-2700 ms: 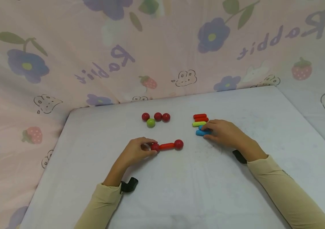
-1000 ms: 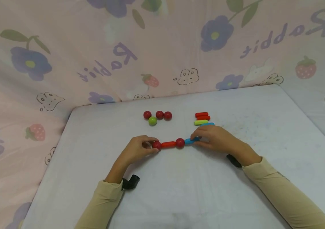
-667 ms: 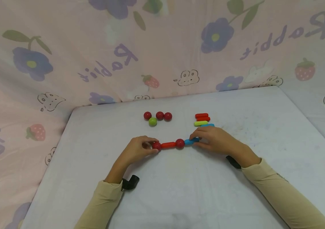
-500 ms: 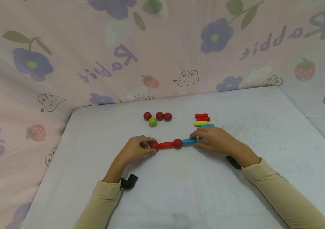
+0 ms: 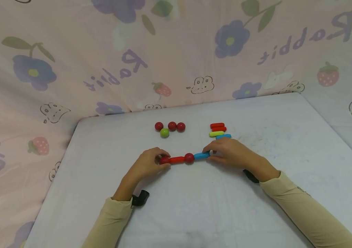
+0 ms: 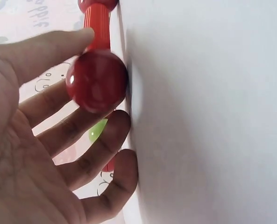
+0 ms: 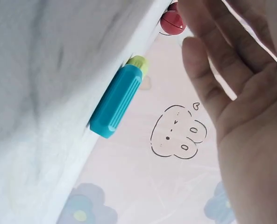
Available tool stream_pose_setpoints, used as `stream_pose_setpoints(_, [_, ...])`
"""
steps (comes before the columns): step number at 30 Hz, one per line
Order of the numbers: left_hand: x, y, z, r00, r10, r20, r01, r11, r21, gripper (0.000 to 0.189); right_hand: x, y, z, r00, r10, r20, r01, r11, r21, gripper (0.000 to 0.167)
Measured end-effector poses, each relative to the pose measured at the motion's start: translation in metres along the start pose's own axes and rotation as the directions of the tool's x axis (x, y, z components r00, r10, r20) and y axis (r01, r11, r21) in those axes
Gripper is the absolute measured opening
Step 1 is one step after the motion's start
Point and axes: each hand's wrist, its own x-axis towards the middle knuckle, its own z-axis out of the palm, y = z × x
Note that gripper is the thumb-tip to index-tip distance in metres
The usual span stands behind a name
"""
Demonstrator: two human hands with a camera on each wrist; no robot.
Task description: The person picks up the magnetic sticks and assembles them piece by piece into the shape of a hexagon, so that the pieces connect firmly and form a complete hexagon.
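A chain lies on the white table: a red ball [image 5: 164, 161], a red stick [image 5: 177, 159], a second red ball [image 5: 189, 158] and a blue stick [image 5: 201, 156], end to end. My left hand [image 5: 149, 162] holds the chain's left end. In the left wrist view its thumb lies on the ribbed red stick [image 6: 97, 28], and its fingers curl behind the glossy end ball [image 6: 97, 80]. My right hand [image 5: 230, 153] pinches the blue stick's free end between thumb and fingers. That stick is out of sight in the right wrist view, where the hand [image 7: 248, 88] shows partly.
Behind the chain sit several loose red balls [image 5: 172, 126] and a green ball [image 5: 164, 133]. To their right lie two red sticks [image 5: 217, 125], a yellow-green stick [image 5: 216, 134] and another blue stick [image 5: 224, 136], close to my right hand. A printed curtain [image 5: 176, 51] hangs behind the table.
My right hand has taken a blue stick from the group and brought it left and nearer to the right-hand red ball, where it now joins. The chain has since shifted slightly left.
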Motion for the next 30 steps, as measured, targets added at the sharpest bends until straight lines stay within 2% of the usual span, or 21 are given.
stream_pose_setpoints(6, [0.002,0.001,0.003,1.0,0.008,-0.008,-0.007,1.0,0.022,0.025,0.001,-0.006,0.0,1.0,-0.018,0.004,0.018,1.0,0.004,0.029])
stream_pose_setpoints(17, [0.0,0.007,0.004,0.999,-0.032,-0.043,0.034,0.999,0.032,0.025,0.002,-0.007,0.0,0.999,-0.028,0.017,0.028,1.0,0.0,0.03])
stream_pose_setpoints(25, [0.003,0.004,0.005,0.998,-0.031,-0.064,0.033,0.999,0.033,0.023,0.008,0.004,-0.01,1.0,0.015,0.012,-0.015,1.0,-0.006,0.031])
stream_pose_setpoints(30, [0.002,0.001,0.004,0.998,-0.033,-0.06,0.035,0.999,0.03,0.023,0.02,0.018,-0.006,1.0,0.016,-0.024,-0.017,0.997,-0.08,0.024])
